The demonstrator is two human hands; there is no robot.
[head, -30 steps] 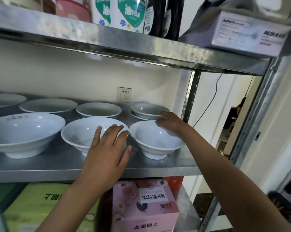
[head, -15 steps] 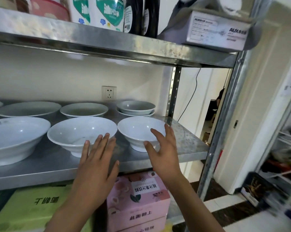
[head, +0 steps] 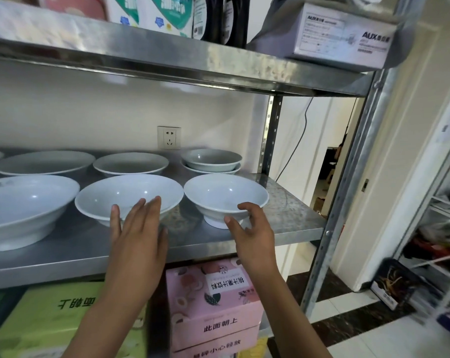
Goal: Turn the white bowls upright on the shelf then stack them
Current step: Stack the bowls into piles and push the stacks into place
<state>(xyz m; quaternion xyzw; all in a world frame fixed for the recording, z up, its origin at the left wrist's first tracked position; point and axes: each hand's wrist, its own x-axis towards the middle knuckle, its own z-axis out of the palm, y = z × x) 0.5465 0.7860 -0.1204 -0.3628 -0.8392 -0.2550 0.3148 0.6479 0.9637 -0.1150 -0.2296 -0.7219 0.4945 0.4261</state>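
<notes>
Three white bowls stand upright in the front row of the steel shelf (head: 291,215): a large left bowl (head: 24,200), a middle bowl (head: 128,192) and a right bowl (head: 226,189). My left hand (head: 138,233) is held flat with straight fingers, its fingertips in front of the middle bowl's near side. At the near side of the right bowl is my right hand (head: 252,233), fingers loosely curled around nothing and the index fingertip close to the rim. I cannot tell if either hand touches a bowl.
The back row holds two shallow white bowls (head: 43,162) (head: 130,164) and a stack of two small bowls (head: 211,161). A wall socket (head: 169,137) sits behind them. An upper shelf (head: 167,63) carries bottles and a box. Pink (head: 213,306) and green (head: 50,321) cartons sit below.
My right hand has come back from the right bowl's far rim to its near side. My left hand has stayed in front of the middle bowl. The view has shifted right.
</notes>
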